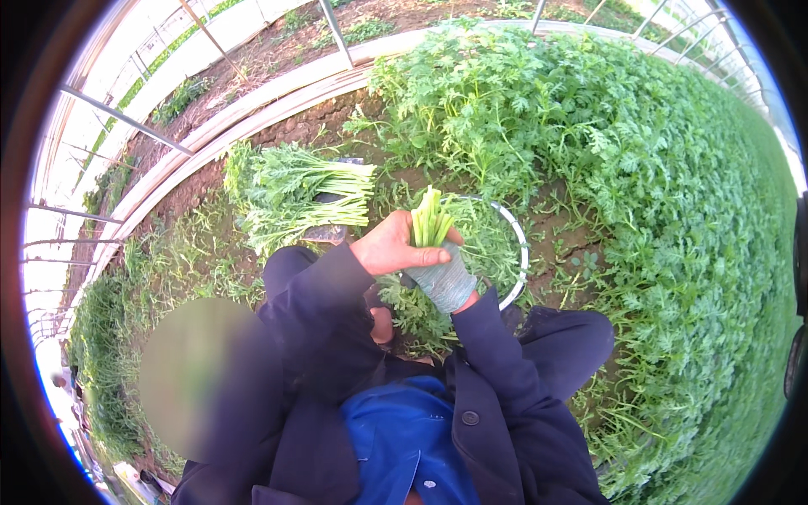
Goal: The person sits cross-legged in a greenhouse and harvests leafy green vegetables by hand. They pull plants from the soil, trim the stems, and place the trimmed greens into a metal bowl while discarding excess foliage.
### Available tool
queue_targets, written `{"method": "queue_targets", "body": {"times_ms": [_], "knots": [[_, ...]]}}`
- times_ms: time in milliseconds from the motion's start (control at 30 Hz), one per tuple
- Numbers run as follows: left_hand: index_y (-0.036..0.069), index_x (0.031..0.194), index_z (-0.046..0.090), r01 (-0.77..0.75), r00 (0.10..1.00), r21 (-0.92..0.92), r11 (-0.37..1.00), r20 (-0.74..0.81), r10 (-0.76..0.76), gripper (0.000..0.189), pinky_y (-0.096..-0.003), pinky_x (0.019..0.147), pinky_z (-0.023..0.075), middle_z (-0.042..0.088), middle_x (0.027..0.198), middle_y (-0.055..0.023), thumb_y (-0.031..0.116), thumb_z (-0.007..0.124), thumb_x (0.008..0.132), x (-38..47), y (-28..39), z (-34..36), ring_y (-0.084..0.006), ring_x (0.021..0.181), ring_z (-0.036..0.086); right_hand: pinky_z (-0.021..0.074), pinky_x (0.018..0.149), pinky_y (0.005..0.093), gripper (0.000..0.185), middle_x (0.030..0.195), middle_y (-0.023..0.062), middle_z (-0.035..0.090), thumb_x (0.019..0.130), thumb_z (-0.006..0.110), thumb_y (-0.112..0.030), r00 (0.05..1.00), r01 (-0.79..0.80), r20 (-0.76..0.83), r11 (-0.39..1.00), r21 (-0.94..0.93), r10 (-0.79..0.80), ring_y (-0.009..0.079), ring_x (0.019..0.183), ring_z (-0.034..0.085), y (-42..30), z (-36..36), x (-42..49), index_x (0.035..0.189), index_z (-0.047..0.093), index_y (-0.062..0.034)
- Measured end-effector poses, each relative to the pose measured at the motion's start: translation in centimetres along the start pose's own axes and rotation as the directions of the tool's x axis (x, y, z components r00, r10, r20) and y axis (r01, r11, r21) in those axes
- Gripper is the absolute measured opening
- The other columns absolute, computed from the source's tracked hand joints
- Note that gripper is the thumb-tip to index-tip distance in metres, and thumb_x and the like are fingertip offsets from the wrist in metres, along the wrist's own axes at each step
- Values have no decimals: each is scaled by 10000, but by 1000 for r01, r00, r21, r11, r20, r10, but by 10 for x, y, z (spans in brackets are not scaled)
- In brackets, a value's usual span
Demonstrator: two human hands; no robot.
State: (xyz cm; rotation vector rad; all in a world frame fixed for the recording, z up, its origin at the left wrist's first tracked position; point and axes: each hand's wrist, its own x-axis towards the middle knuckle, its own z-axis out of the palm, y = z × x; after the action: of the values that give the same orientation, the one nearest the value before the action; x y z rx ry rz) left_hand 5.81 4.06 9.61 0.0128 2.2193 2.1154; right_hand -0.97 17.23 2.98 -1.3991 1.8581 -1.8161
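Observation:
My bare left hand (401,246) is closed around a bunch of leafy greens (430,221), its pale cut stems pointing up and away from me. My right hand (445,278), in a grey-green knit glove, grips the same bunch from the right, its fingers mostly hidden. Leaves (413,309) hang below the hands, above my lap. To the left, cut greens (297,189) lie in a pile with their stems towards the right, partly over a dark flat object (328,233). Behind my right hand, a white hoop (522,246) curves around loose leaves on the ground.
Dense uncut leafy plants (663,189) stand ahead and all along the right. Trampled leaves and bare soil (189,252) lie to the left. A pale plastic sheet edge (252,120) and metal greenhouse poles (129,120) run along the far left. My bent knees flank the work spot.

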Motion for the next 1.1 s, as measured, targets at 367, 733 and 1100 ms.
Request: {"method": "queue_targets", "body": {"times_ms": [367,733,1100], "knots": [[32,1087,646,-135,982,-442,887,-177,61,288,-450,979,496,709,939,-139,253,715,916,-14,5,19,-323,1079,666,522,617,316,432,931,32,658,862,750,-251,958,-284,140,889,359,249,149,769,664,-24,-1,-12,1198,559,-59],[-19,991,717,89,952,-257,962,-264,-158,169,-355,872,556,749,944,-138,125,693,905,-5,15,-18,-221,896,721,534,716,401,313,868,196,727,881,732,-260,785,-598,140,797,-80,603,334,810,719,-24,-12,-20,1063,690,-10],[5,1569,211,-46,999,-193,980,-31,41,1085,-458,1173,305,442,1520,-187,642,702,842,-19,2,-27,-288,1415,409,499,553,294,204,746,46,640,912,709,-190,818,-570,136,758,318,558,144,632,630,-40,-29,-32,983,661,-5]]}}
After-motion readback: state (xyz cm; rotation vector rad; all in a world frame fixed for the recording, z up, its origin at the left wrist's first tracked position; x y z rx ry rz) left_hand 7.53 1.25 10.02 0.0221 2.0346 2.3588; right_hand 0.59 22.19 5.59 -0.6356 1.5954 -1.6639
